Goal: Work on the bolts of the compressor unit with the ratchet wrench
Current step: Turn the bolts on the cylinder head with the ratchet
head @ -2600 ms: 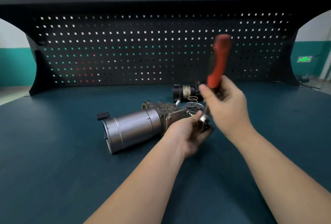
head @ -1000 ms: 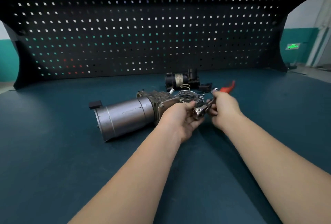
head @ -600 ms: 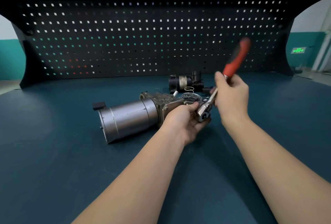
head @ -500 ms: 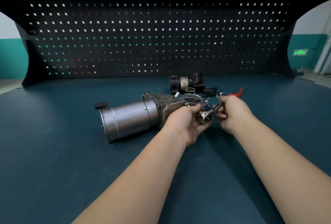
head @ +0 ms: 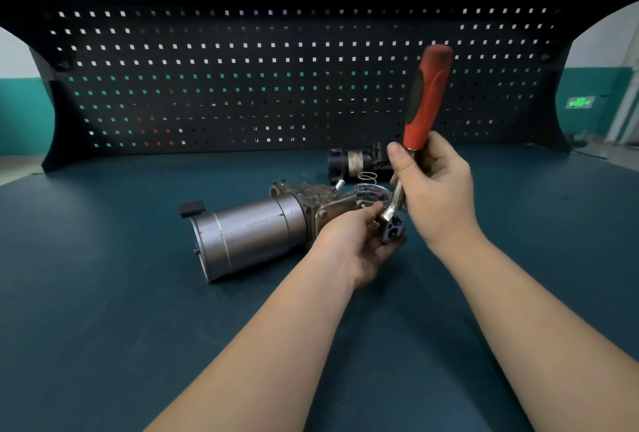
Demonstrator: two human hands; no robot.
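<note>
Right hand [head: 437,186] first: its fingers [head: 397,155] are wrapped tight round the ratchet wrench [head: 416,141], low on the red handle where it meets the steel shank, thumb tip up in front. The handle stands nearly upright, leaning a touch to the right, high above the work. The shank runs down and to the left to the chrome ratchet head [head: 392,226], sitting at the near end of the compressor unit [head: 262,231].

Left hand [head: 356,245] now: fingers curled under and around that same end of the unit, thumb laid along the top and touching the wrench head, bracing the casting. The bolt under the head is hidden by the hands, so which one is engaged I can't say.

The compressor unit lies on its side on the dark teal counter [head: 103,310], silver motor cylinder pointing left and toward the camera, cast pump body to the right. A small black block [head: 191,207] sits just beside the cylinder's far left rim. Behind the unit, a black motor [head: 351,163] with a pale label, and a wire spring [head: 367,176] just in front of it. A black pegboard [head: 242,79] closes off the back of the counter.
</note>
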